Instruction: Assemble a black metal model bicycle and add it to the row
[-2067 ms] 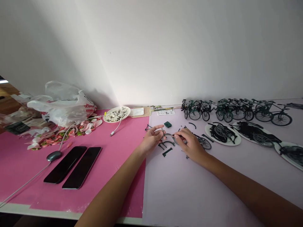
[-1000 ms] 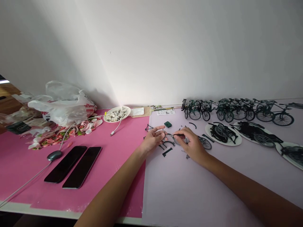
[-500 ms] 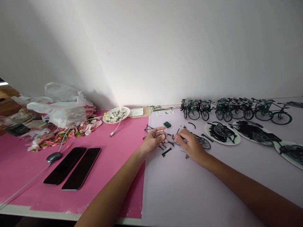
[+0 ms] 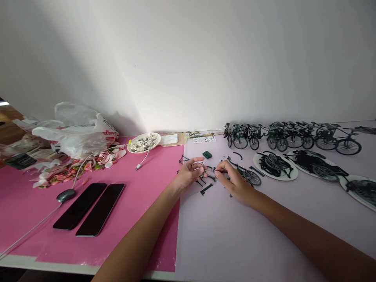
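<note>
Between the thumb and fingers of my left hand (image 4: 187, 174) is a small metallic-looking bicycle part (image 4: 203, 166), mostly hidden by the fingertips. My right hand (image 4: 236, 183) pinches a thin screwdriver (image 4: 210, 170), its slim shaft pointing left at that part. Loose dark model bicycle pieces lie around both hands, among them a flat dark green bar (image 4: 206, 189), a curved mudguard (image 4: 237, 155) and a spoked wheel (image 4: 252, 178). Beyond the hands rests a small dark green block (image 4: 207, 154).
Several assembled model bicycles (image 4: 293, 135) line the wall at right. White plates (image 4: 294, 175) of black parts stand before them. At left lie two phones (image 4: 100, 210), a mouse-like device (image 4: 65, 195), a plastic bag (image 4: 79, 131), pink artificial petals (image 4: 96, 164) and a plate of pale pieces (image 4: 158, 137).
My right hand has turned slightly, its fingers shifting a little around the screwdriver. My left hand keeps its hold on the small part, nearly still.
</note>
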Available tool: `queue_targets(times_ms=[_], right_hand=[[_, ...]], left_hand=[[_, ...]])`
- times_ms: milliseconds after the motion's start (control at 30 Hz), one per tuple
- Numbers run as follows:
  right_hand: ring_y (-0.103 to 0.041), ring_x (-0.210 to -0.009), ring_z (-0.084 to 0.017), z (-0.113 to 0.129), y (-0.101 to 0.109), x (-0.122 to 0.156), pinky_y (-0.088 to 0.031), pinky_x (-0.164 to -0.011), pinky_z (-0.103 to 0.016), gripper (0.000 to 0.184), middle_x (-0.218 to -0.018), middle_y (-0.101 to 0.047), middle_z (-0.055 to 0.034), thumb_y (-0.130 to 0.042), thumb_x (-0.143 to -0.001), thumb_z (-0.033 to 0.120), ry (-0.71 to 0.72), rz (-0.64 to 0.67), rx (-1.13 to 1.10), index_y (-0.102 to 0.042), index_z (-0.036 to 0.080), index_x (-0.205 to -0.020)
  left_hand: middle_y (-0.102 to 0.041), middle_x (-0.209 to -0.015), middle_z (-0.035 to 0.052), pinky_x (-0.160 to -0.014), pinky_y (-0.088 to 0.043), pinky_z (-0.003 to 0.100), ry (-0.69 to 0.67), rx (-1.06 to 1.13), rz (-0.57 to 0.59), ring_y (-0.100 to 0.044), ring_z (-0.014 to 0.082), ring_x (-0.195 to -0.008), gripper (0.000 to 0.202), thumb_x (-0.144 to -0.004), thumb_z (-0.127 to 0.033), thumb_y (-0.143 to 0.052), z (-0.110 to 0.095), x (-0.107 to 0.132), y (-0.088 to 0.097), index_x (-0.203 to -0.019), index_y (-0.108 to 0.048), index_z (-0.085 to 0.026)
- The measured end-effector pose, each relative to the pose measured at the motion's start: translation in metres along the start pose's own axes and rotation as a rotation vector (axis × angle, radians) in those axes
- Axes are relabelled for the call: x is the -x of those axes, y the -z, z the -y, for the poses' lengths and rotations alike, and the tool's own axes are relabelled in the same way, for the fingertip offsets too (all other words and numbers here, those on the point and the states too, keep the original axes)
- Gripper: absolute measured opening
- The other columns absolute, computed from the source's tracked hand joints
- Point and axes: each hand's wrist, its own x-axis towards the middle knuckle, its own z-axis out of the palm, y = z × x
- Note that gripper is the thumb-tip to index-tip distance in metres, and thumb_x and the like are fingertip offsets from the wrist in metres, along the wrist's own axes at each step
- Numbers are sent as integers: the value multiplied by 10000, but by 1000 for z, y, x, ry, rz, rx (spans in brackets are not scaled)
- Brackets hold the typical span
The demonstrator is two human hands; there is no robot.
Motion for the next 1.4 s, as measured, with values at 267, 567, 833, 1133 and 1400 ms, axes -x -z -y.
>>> queue_targets(times_ms=[267, 567, 833, 1133, 1400], right_hand=[[-409, -623, -158, 4, 2, -2, -364, -599, -299, 353, -710, -429, 33, -428, -1052, 512, -13, 41, 9, -399, 246, -821], [-462, -605, -166, 0, 2, -4, -365, -637, -324, 528, -653, -486, 3, -323, -1072, 565, 12, 35, 68, -447, 230, -683], [-419, -621, -144, 10, 3, 2, -350, -577, -284, 346, -750, -477, 34, -449, -1037, 549, -105, 92, -104, -461, 240, -883], [-407, -637, -142, 10, 3, -1, -355, -602, -289, 377, -749, -473, 32, -493, -1010, 571, -127, 49, -103, -477, 233, -845], [-333, -531, -125, 5, 1, -3, -299, -529, -276, 521, -606, -381, 59, -446, -1000, 686, -154, 55, -129, -432, 235, -740]], left_hand=[[-631, -812, -10, -571, -340, 237, -15, -10, -3, -641, 132, -711, 741, -580, -420, -1005, 0, 0, -1, -1168, -623, -178], [-618, -787, -10, -584, -351, 234, -26, -39, 30, -668, 156, -777, 648, -619, -388, -989, -1, 4, -5, -1127, -646, -179], [-646, -901, 12, -576, -351, 237, -5, -18, 15, -656, 119, -693, 757, -593, -434, -999, -1, 3, -4, -1192, -614, -177], [-629, -907, 11, -573, -334, 242, -3, -10, 14, -647, 116, -688, 792, -598, -432, -1000, -3, 4, -2, -1230, -599, -176], [-615, -830, -13, -614, -400, 243, -49, -57, 39, -663, 130, -680, 705, -628, -428, -982, 1, 4, -4, -1181, -621, -182]])
